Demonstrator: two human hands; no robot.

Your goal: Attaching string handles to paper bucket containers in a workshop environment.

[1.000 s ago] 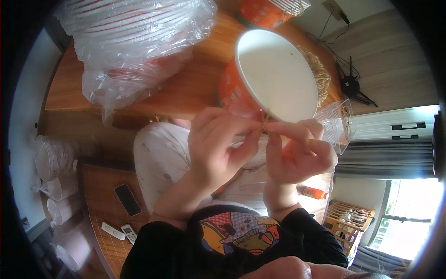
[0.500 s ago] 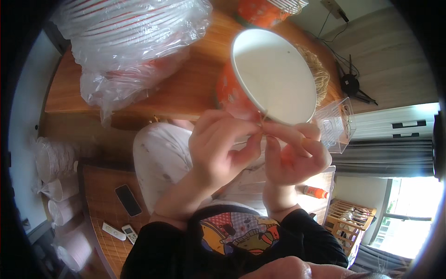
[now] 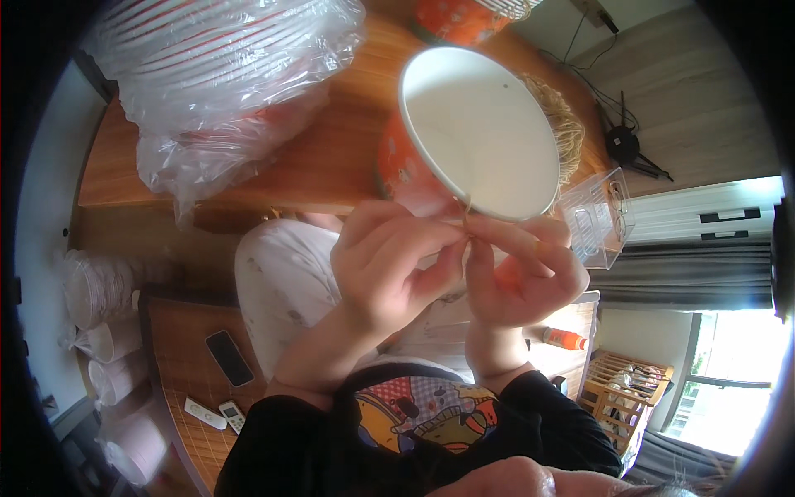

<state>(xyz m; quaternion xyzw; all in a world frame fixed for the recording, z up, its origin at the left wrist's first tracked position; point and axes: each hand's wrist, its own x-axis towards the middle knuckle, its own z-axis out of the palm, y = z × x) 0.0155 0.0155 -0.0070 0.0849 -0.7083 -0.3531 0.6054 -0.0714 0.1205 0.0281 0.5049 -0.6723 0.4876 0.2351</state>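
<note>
Fingertips of my left hand (image 3: 393, 261) and my right hand (image 3: 526, 269) meet, pinching a thin tan strand (image 3: 467, 217) that looks like string or twine. Its short end sticks up between the fingers; the rest of it is hidden by them. Just beyond my hands a large orange paper tub (image 3: 407, 170) with a white inside is tilted, its mouth turned toward me. The tub's near rim is right behind my fingertips; I cannot tell whether they touch it. A loose bundle of tan strands (image 3: 563, 124) lies behind the tub on the right.
On the wooden table (image 3: 364, 108) are a clear plastic bag (image 3: 224, 74) of stacked tubs, another orange tub (image 3: 460, 21) at the back and a clear plastic box (image 3: 592, 219). Lower left, a phone (image 3: 229, 358) and two remotes (image 3: 204, 412) lie near bagged stacks of tubs (image 3: 116, 340).
My hands keep their pinch on the strand, with slight finger movement. The whole view has shifted a little, so the tub and table appear slightly further left and higher.
</note>
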